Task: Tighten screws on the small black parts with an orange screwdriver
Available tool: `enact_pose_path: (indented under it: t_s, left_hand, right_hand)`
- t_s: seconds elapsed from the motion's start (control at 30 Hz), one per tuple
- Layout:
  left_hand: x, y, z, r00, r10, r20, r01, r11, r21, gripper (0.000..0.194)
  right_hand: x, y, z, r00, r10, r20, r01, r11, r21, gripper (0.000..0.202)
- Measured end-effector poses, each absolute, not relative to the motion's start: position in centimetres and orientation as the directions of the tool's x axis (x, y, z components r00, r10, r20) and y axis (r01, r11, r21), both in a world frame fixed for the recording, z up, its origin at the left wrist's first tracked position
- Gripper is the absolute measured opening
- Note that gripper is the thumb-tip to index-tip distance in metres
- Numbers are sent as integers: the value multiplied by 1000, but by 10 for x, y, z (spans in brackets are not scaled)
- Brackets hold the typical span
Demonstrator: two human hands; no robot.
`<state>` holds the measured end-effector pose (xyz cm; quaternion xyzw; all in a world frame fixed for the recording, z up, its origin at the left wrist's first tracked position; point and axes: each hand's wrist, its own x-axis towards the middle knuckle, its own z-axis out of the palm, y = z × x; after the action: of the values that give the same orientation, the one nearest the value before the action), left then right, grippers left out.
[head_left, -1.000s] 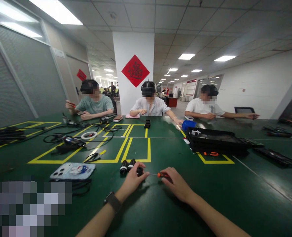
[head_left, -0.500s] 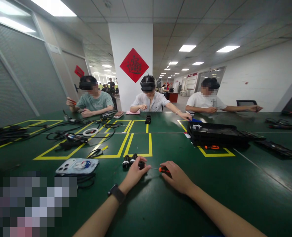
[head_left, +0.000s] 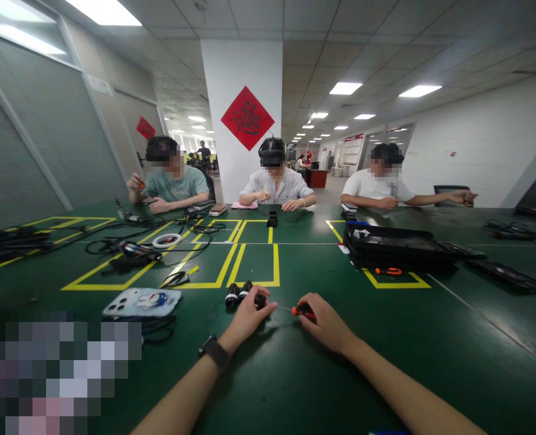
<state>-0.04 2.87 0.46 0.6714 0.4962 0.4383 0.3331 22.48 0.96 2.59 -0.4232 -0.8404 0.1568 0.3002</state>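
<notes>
Near the middle of the green table (head_left: pixel 295 374), my left hand (head_left: pixel 248 314) is closed around a small black cylindrical part (head_left: pixel 260 301). My right hand (head_left: pixel 322 320) grips the orange-and-black handle of a screwdriver (head_left: pixel 295 311). Its thin metal shaft points left and reaches the part at my left fingertips; whether the tip sits in a screw is too small to tell. Just beyond my left hand stand two black cylindrical parts with white bands (head_left: pixel 232 295). Fingers partly cover both the held part and the handle.
A phone in a patterned case (head_left: pixel 143 302) lies to the left over black cables. Farther off are a roll of white tape (head_left: pixel 167 241), a black tray (head_left: pixel 399 248) and another orange screwdriver (head_left: pixel 388 271). Three people wearing headsets sit across the table.
My hands keep almost the same place, with the screwdriver handle slightly turned. Across the table, the middle person has drawn an arm back from the black tray.
</notes>
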Motion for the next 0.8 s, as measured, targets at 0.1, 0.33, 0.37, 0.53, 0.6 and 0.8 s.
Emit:
enact_pose_path:
  t_s: [0.1, 0.33, 0.37, 0.53, 0.6, 0.8]
  left_hand:
    - [-1, 29, 5, 128, 958, 258, 379, -288, 879, 35]
    - [0, 24, 10, 129, 954, 272, 389, -301, 871, 35]
    - [0, 23, 10, 131, 953, 272, 386, -302, 872, 35]
    - [2, 23, 12, 124, 955, 269, 377, -297, 878, 34]
    - [2, 23, 12, 116, 959, 259, 377, -284, 882, 34]
    - [1, 21, 12, 120, 956, 269, 394, -295, 870, 34]
  right_hand:
    - [225, 10, 26, -490, 790, 370, 600, 613, -514, 9]
    - [228, 8, 28, -503, 783, 367, 545, 617, -568, 13]
    - [228, 8, 28, -500, 786, 363, 543, 611, -576, 14]
    - [228, 11, 27, -490, 810, 322, 566, 577, -589, 16]
    - [228, 13, 26, -504, 800, 325, 557, 589, -586, 16]
    - [230, 15, 26, -545, 752, 371, 512, 649, -564, 15]
